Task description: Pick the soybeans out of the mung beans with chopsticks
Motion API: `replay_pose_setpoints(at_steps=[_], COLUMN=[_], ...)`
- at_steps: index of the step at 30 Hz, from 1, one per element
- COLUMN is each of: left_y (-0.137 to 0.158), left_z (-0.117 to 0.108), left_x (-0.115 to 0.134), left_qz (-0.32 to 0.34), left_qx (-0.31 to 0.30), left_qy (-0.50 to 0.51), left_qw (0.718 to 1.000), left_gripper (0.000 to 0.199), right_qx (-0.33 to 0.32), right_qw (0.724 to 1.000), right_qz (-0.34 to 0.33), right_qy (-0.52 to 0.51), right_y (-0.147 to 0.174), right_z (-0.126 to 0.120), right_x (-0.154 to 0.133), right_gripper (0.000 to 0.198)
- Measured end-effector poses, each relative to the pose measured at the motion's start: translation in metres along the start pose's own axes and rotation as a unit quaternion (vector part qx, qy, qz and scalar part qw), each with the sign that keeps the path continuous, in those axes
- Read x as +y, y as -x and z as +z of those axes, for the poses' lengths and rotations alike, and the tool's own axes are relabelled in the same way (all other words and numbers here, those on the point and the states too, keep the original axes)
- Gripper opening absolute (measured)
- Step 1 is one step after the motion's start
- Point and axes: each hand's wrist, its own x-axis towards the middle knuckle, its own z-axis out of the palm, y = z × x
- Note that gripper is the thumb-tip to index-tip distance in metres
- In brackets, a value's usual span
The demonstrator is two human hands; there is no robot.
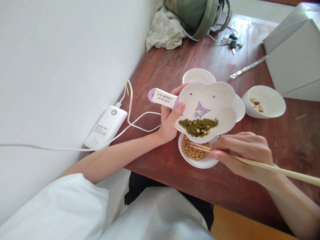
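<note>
My left hand [172,116] grips a cloud-shaped plate [220,100] by its left side, thumb over the rim, and tilts it toward me. A purple cartoon figure decorates its white inside, and a labelled handle [163,97] sticks out to the left. Green beans [190,128], mixed with some yellow and black ones, have gathered at the plate's lower edge. Closed around a pair of wooden chopsticks [275,169], my right hand [245,153] is just below the plate. The chopstick tips are over yellow soybeans [193,154] in a white bowl [200,164], partly hidden beneath the plate.
A white bowl with nuts [265,103] stands at the right; another white bowl [198,75] is partly covered by the plate. A power bank [106,128] with a white cable lies by the wall. Keys [233,43], a green bag [195,16] and a white box [297,60] are farther back.
</note>
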Motion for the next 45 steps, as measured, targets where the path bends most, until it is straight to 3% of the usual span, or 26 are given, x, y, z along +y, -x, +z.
replay_pose_setpoints(at_steps=[8,23,29,39,45], left_y=[-0.001,-0.002,-0.001,0.001,-0.001], left_z=[0.0,0.0,-0.003,-0.003,-0.001], left_x=[0.0,-0.003,-0.007,-0.012,-0.008], left_qz=[0.029,0.005,0.043,0.044,0.04], left_qx=[-0.017,0.006,-0.018,0.013,0.001], left_qy=[0.024,-0.01,0.001,0.011,0.017], left_qw=[0.999,1.0,0.999,0.999,0.999], left_gripper=[0.032,0.038,0.042,0.026,0.025], right_qx=[-0.013,-0.028,-0.034,-0.025,-0.013], right_qw=[1.0,1.0,0.999,0.999,1.0], right_qz=[0.0,-0.003,0.005,0.004,0.006], right_qy=[-0.028,-0.013,-0.031,-0.025,0.006], right_y=[0.002,0.002,0.003,0.001,-0.002], right_z=[-0.003,-0.002,-0.002,-0.001,0.001], right_x=[0.003,0.006,0.007,0.006,0.003], right_gripper=[0.028,0.026,0.022,0.012,0.023])
